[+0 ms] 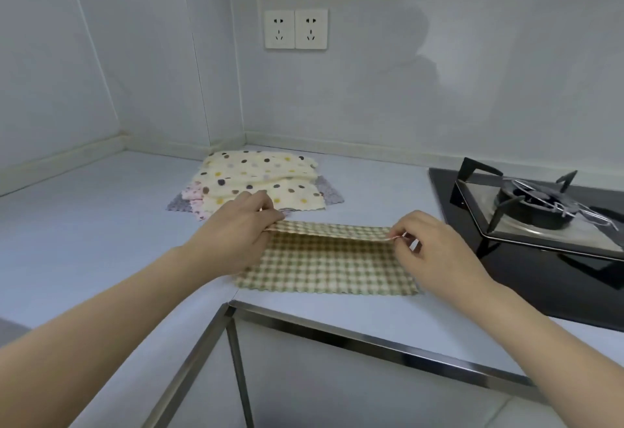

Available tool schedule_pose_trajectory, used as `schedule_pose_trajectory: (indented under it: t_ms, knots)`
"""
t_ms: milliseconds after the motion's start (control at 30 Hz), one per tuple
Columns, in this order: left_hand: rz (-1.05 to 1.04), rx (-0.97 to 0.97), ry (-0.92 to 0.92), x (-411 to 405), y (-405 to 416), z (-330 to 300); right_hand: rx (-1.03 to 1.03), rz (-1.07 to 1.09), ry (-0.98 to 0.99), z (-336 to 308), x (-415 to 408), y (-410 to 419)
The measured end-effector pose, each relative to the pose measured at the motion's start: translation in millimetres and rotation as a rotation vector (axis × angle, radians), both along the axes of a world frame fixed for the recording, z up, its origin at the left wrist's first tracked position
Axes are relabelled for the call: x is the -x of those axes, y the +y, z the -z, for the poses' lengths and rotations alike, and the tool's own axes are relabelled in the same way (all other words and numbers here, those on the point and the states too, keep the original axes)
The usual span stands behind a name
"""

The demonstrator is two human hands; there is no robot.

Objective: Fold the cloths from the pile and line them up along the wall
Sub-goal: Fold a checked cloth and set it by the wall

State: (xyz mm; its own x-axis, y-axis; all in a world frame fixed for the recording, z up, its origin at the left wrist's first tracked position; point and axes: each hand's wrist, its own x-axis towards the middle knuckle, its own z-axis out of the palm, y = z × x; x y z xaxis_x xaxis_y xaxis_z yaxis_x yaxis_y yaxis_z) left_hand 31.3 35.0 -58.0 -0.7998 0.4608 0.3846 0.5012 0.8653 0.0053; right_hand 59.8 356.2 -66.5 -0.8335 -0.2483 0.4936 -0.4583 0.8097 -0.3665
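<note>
waiting by the wall (439,56) is the pile (260,181), not folded yet. near the counter's (84,225) front edge, the checked cloth (327,265) is getting its first fold. left hand (236,228) and right hand (429,245) are pinching its far corners.

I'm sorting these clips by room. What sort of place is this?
Most likely a home kitchen: a gas burner set in a black glass hob, a pale countertop, and wall sockets above it.
</note>
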Motion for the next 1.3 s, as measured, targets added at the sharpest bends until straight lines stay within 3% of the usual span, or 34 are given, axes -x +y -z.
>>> schedule_pose_trajectory:
  t_ms: [100, 233, 400, 567, 700, 800, 1000, 1067, 1300]
  knots:
    - [0.097, 0.087, 0.04, -25.7, -6.2, 4.1, -0.064, 0.017, -0.016, 9.0, -19.6, 7.8]
    - [0.094, 0.252, -0.036, -49.4, -5.2, 7.3, -0.137, 0.021, -0.02, 18.9, -38.6, 11.0]
    - [0.173, 0.124, -0.053, -62.2, 6.5, 4.5, -0.122, -0.025, -0.132, 20.8, -45.7, 14.6]
    - [0.203, 0.186, -0.041, -56.4, 18.9, 1.4, -0.196, 0.002, -0.252, 16.5, -49.9, 10.1]
    - [0.035, 0.094, -0.246, -47.2, 29.5, -14.0, -0.184, 0.051, -0.272, 16.3, -47.4, 1.4]
    - [0.08, 0.135, -0.354, -45.7, 29.3, -13.4, -0.178, 0.067, -0.271, 17.7, -47.1, -1.1]
    - [0.108, 0.324, -0.131, -44.2, 28.1, -7.7, -0.222, 0.074, -0.248, 15.5, -49.9, -2.2]
    - [0.07, 0.288, -0.122, -43.3, 32.3, -4.3, -0.22, 0.081, -0.257, 14.2, -50.3, -3.3]
    - [-0.121, 0.043, -0.433, -33.1, 38.7, -13.9, -0.226, 0.122, -0.282, 15.5, -49.9, -4.8]
